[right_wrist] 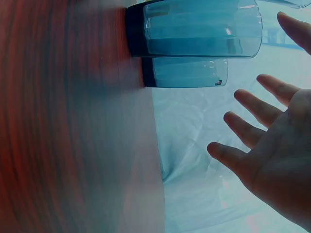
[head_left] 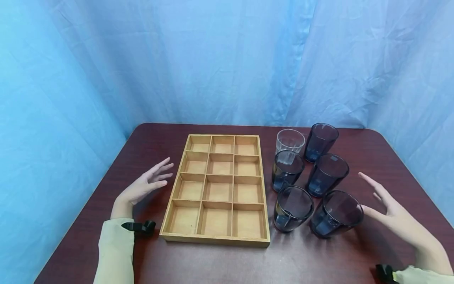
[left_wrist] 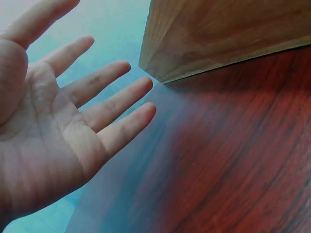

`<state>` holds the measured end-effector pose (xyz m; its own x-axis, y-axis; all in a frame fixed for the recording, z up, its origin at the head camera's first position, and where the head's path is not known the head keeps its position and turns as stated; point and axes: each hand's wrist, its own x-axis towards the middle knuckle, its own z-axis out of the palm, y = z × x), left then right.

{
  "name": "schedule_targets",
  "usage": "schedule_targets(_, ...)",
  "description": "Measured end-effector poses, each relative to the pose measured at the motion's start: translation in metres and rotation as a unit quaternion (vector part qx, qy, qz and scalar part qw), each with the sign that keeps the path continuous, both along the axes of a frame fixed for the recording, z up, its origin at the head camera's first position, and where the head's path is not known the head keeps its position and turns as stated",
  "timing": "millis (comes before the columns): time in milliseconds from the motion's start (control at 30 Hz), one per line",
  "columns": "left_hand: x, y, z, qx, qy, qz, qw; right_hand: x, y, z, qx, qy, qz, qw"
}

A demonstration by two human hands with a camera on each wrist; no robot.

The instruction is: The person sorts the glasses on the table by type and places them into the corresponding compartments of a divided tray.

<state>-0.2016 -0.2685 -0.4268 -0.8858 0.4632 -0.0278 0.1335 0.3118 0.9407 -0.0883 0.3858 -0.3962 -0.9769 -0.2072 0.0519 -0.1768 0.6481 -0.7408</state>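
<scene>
My left hand (head_left: pixel 142 187) is held over the table just left of a wooden compartment tray (head_left: pixel 214 239), its fingers spread and nothing in them. In the left wrist view the palm faces the camera, apart from a corner of the tray (left_wrist: pixel 209 43). On the right, my right hand (head_left: pixel 395 213) hovers with extended fingers beside the front right dark glass tumbler (head_left: pixel 330 221). Its thumb tip overlaps that rim in the head view; whether they touch I cannot tell. Several dark tumblers (right_wrist: pixel 199 29) and one clear glass (head_left: pixel 290 139) stand upright, grouped right of the tray.
The dark reddish table (head_left: pixel 213 264) has blue cloth (head_left: pixel 213 59) hanging behind it and at both sides. Every compartment of the tray shows its bare bottom. Black straps (head_left: pixel 140 227) with small mounts sit at the wrists.
</scene>
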Motion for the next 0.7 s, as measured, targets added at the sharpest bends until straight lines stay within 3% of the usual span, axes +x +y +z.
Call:
schedule_targets(267,0.002,0.003,-0.007,0.022,-0.048,-0.019,0.9984,0.002,-0.017,0.018,-0.021,0.098,0.019,0.9948)
schedule_targets(400,0.001,0.002,-0.008,0.039,-0.062,-0.036,0.9966,0.002,-0.030,0.028,-0.058,0.122,0.009,0.9909)
schedule_targets(567,0.001,0.003,-0.007,0.036,-0.066,-0.043,0.9962,0.005,-0.049,0.043,-0.069,0.136,-0.005,0.9883)
schedule_targets(700,0.001,0.004,-0.006,0.034,-0.070,-0.045,0.9959,0.010,-0.068,0.056,-0.091,0.142,0.010,0.9857)
